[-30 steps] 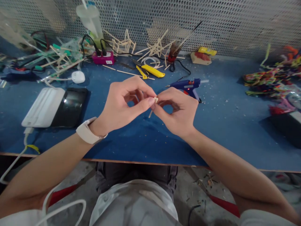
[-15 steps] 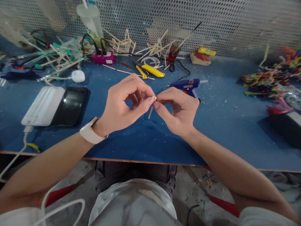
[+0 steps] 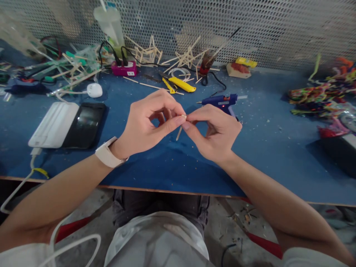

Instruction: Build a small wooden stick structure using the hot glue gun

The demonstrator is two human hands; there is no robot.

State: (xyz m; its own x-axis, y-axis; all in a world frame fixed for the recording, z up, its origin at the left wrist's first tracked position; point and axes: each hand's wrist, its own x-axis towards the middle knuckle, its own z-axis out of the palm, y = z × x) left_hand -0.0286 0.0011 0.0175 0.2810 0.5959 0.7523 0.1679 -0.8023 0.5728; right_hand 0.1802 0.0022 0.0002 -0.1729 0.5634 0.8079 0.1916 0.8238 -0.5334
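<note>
My left hand (image 3: 155, 122) is closed in a pinch, thumb and forefinger meeting on a tiny pale end between the two hands. Opposite it, my right hand (image 3: 215, 131) pinches at the same spot, its fingertips touching those of the left. Below the fingertips a thin wooden stick (image 3: 179, 133) slants down; its upper part is hidden by the fingers. Just behind my right hand lies a blue glue gun (image 3: 218, 100) with a red light on. Farther back, beyond my left hand, a yellow box cutter (image 3: 182, 84) rests beside yellow-handled pliers (image 3: 169, 84).
A white power bank (image 3: 54, 124) and black phone (image 3: 85, 124) lie at left. Behind stand a purple power strip (image 3: 124, 68), stick frames (image 3: 147, 52), a cup (image 3: 108, 26) and a jar of dark liquid (image 3: 206, 63). Colourful string (image 3: 311, 94) piles at right, before a perforated metal panel (image 3: 264, 29).
Both hands stay pinched together at nearly the same place. The fingers have shifted slightly and now cover more of the pale end. The whole view has moved a little.
</note>
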